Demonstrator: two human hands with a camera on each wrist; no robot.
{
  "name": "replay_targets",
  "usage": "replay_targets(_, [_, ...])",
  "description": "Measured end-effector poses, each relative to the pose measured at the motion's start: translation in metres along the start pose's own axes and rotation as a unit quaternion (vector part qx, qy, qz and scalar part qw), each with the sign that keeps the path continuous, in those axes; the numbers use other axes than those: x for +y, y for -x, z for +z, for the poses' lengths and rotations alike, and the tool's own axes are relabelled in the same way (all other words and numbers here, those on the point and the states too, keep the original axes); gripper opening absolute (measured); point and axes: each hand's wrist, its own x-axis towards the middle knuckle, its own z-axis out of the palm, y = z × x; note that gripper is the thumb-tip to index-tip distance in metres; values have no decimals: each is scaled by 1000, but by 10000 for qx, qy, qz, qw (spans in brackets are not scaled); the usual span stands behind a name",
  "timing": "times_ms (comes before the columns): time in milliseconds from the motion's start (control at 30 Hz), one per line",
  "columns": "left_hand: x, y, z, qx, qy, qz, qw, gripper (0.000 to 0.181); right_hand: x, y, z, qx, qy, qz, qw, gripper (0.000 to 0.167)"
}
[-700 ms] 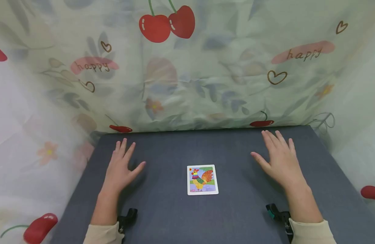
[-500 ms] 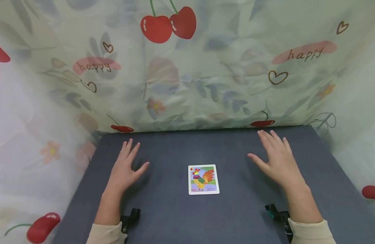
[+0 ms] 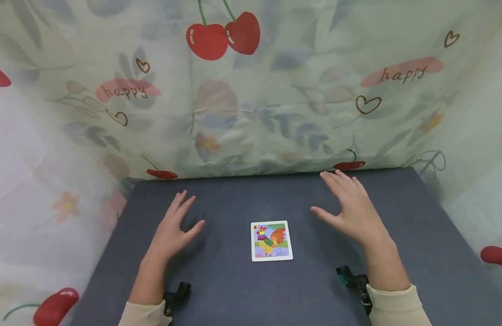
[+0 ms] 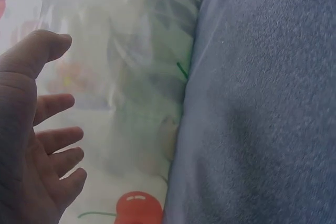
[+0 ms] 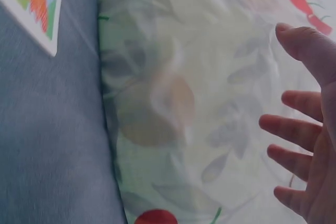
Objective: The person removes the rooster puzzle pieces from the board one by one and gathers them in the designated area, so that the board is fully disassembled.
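A square white-bordered picture tile (image 3: 271,241) with a colourful rooster lies flat near the middle of the dark grey table (image 3: 251,294). To its left my left hand (image 3: 171,235) hovers with fingers spread and thumb apart, holding nothing. On the other side my right hand (image 3: 353,213) is held in the air, fingers loosely extended, also holding nothing and apart from the tile. A corner of the tile (image 5: 44,19) shows at the upper left of the right wrist view. Only fabric and bare table surface appear beyond the left fingers (image 4: 58,140) in the left wrist view.
A pale curtain (image 3: 275,104) printed with cherries, hearts and leaves hangs along the table's back edge and at both sides. A thin looped cord (image 3: 432,162) lies by the back right corner. Black wrist camera mounts (image 3: 350,280) sit at both wrists.
Both hands have moved inward towards the tile, the right one farther than the left. The tile stays where it was on the table.
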Motion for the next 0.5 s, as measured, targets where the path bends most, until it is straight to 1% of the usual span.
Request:
replay_targets(100, [3,-1,3,-102,111,34,9999,79,-7,-4,2,14,-82,43,10000,82])
replay_targets(233, [9,-2,9,-185,158,243,9994,80,-17,-8,7,22,-200,63,9998,79])
replay_targets(333, [15,-2,13,-232,142,351,9990,80,-25,-11,12,35,-248,5,9997,77])
replay_targets(433, [21,-1,17,-223,57,363,9991,79,-34,-15,17,24,-297,-15,9996,77])
replay_targets(500, [25,-1,22,-202,-6,378,9991,78,-39,-16,20,-1,-326,-9,9995,76])
